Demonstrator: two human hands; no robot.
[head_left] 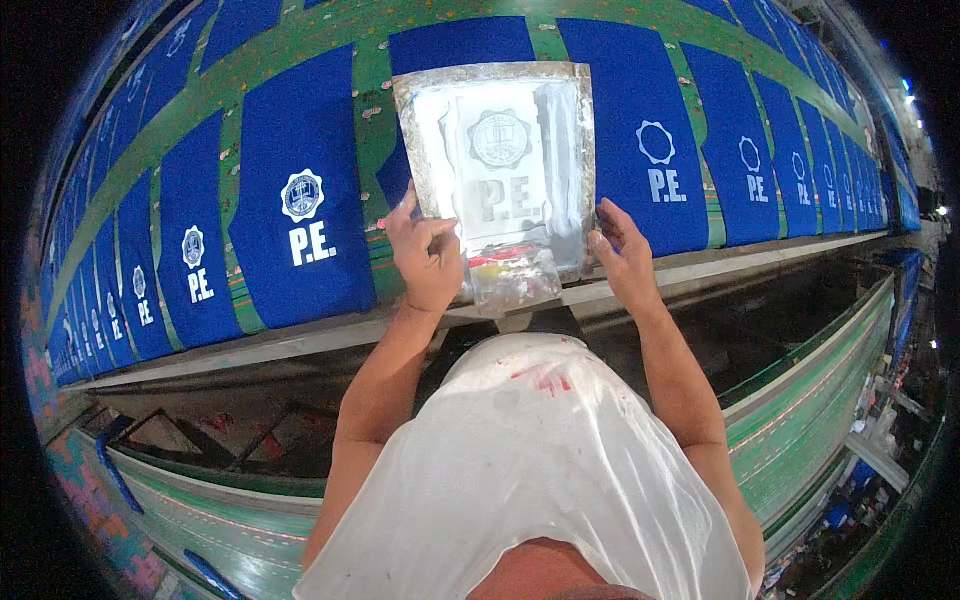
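From a distance, I watch the left hand [430, 255] and right hand [624, 258], both half-curled, grip opposite sides of a screen frame [500, 150] over a blue cloth panel [458, 42]; whether it touches the cloth, I can't quite tell.

Before me: long green table [374, 130]. Blue cloths [300, 130] lie flat on it, side by side, green strips between. Nearest piece on my left bears a detailed white crest [302, 196] above letters [313, 243]; nearest on my right, a plain white ring [640, 143] above letters.
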